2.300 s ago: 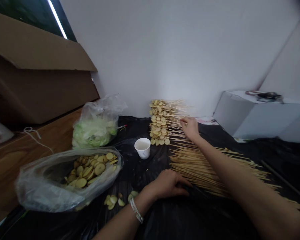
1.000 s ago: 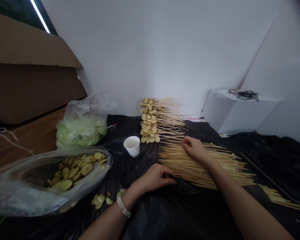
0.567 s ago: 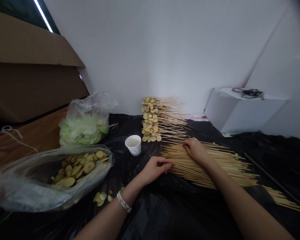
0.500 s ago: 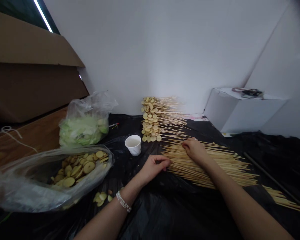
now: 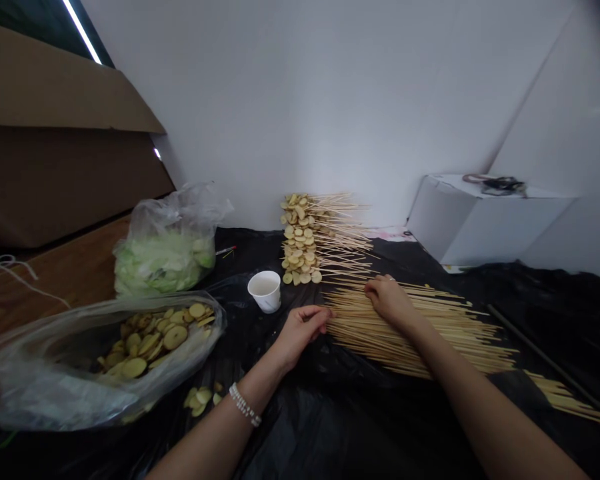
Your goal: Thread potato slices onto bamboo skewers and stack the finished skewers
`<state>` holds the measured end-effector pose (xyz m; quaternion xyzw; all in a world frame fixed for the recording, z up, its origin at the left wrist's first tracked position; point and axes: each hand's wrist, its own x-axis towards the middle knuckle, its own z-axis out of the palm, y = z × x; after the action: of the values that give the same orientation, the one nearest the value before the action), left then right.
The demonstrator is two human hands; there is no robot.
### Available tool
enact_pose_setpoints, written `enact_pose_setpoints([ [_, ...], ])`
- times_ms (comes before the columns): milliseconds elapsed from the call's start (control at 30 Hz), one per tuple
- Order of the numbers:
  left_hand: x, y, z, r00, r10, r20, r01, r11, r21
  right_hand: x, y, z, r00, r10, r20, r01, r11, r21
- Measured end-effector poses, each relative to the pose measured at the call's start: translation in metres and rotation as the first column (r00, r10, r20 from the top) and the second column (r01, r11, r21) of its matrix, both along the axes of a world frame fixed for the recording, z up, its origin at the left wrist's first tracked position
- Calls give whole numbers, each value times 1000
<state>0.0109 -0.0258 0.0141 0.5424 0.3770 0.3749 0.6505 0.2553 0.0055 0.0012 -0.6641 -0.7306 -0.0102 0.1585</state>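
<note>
Many thin wooden skewers point(image 5: 450, 333) lie in a wide pile on black plastic at the right. My right hand point(image 5: 387, 298) rests on the upper left part of the pile, its fingers bent together; what they pinch is too small to tell. At the pile's left ends is my left hand point(image 5: 305, 331), thumb and forefinger pressed together, with anything between them hidden. Behind my hands, skewers threaded with potato slices point(image 5: 300, 247) lie stacked, slices to the left. An open clear bag point(image 5: 80, 393) at the left holds loose potato slices point(image 5: 155, 337).
A white paper cup point(image 5: 265, 291) stands left of the stack. Behind the potato bag sits a bag of pale green vegetable pieces point(image 5: 165, 257). Several loose slices point(image 5: 199, 399) lie near my left wrist. A white box point(image 5: 490, 220) stands back right, a cardboard box point(image 5: 65, 180) back left.
My left hand has shifted slightly left and up, and its thumb and forefinger have closed together. My right hand has stayed on the skewers. The view has moved a little.
</note>
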Motion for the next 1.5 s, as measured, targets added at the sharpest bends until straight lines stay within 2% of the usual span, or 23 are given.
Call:
enact_pose_setpoints([
  [233, -2, 1, 0, 1000, 25, 2, -25, 999, -28, -1, 1, -2, 999, 23, 33, -24, 1000, 14],
  [400, -2, 1, 1, 999, 37, 5, -36, 999, -40, 0, 1, -2, 1000, -25, 11, 24, 1000, 18],
  [767, -1, 1, 2, 1000, 27, 9, -27, 998, -55, 15, 11, -4, 970, -157, -186, 132, 981, -141],
  [967, -1, 1, 0, 999, 32, 6, -31, 999, -42, 20, 14, -2, 957, -176, -229, 127, 968, -214],
  [1167, -1, 2, 1, 1000, 28, -6, -28, 999, -25, 22, 17, -2, 975, -114, -193, 71, 974, -217],
  [1500, -4, 4, 0, 999, 42, -8, -42, 999, -28, 11, 9, -1, 995, -100, -11, 97, 987, -126],
])
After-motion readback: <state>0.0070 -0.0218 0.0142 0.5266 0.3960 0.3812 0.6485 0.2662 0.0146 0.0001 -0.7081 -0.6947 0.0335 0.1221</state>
